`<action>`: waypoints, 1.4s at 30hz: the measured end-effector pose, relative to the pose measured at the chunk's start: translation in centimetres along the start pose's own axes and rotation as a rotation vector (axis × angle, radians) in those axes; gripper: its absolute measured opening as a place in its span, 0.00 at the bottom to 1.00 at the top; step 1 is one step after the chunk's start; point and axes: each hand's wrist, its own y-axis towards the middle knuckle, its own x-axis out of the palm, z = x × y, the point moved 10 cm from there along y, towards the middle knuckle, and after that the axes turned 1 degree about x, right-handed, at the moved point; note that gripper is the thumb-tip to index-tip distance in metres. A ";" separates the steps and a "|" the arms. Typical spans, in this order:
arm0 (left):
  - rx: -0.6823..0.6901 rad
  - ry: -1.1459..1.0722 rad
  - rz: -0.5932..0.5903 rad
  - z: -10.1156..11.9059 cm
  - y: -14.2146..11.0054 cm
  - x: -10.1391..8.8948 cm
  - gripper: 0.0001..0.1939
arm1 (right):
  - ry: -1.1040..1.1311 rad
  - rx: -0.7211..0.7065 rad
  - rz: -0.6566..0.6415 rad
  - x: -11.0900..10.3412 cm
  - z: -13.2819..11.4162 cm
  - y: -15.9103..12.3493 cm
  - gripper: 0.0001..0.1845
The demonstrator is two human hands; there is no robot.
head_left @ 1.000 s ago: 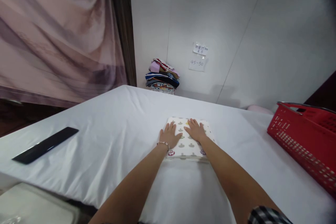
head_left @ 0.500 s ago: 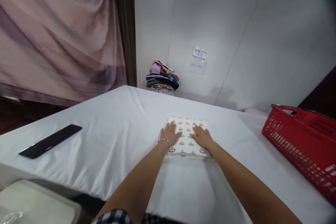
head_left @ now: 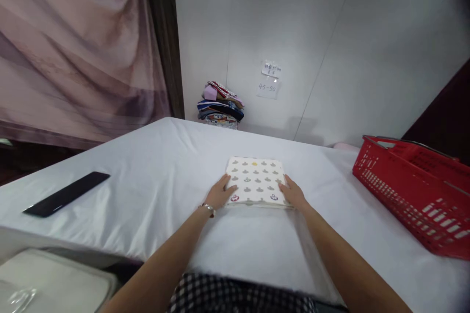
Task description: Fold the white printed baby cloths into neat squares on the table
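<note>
A folded white cloth (head_left: 253,186) with grey, yellow and red printed motifs lies flat on the white-covered table. At its left edge rests my left hand (head_left: 219,192), the thumb over the top and the fingers stretched along the side; a bracelet circles that wrist. My right hand (head_left: 293,192) touches the opposite edge in much the same way, thumb and fingers apart. Whether any fingertips reach under the cloth is hidden.
To the right stands a red plastic basket (head_left: 411,190). A dark flat object (head_left: 68,193) lies on the table (head_left: 147,166) at left. Folded clothes (head_left: 220,105) are stacked by the wall behind. A pale lidded box (head_left: 51,281) sits below the front-left edge.
My hands have slid outward from the top of the folded cloth to its left and right edges, uncovering more of the print. The view has shifted slightly.
</note>
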 end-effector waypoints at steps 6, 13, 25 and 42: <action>0.243 0.019 0.118 2.4 -3.9 -0.4 0.35 | 0.165 -0.038 0.162 -0.8 0.9 -0.1 0.31; 0.463 0.125 0.220 3.7 -4.7 -0.2 0.17 | 0.346 -0.318 0.487 -4.2 0.5 -4.8 0.19; 0.562 0.228 0.298 6.0 -5.9 -0.8 0.16 | -0.062 -0.873 0.246 -0.1 -7.1 -9.2 0.11; 0.774 0.200 0.260 12.4 -6.6 1.3 0.11 | 0.062 -0.776 0.235 -0.1 -6.4 -8.3 0.12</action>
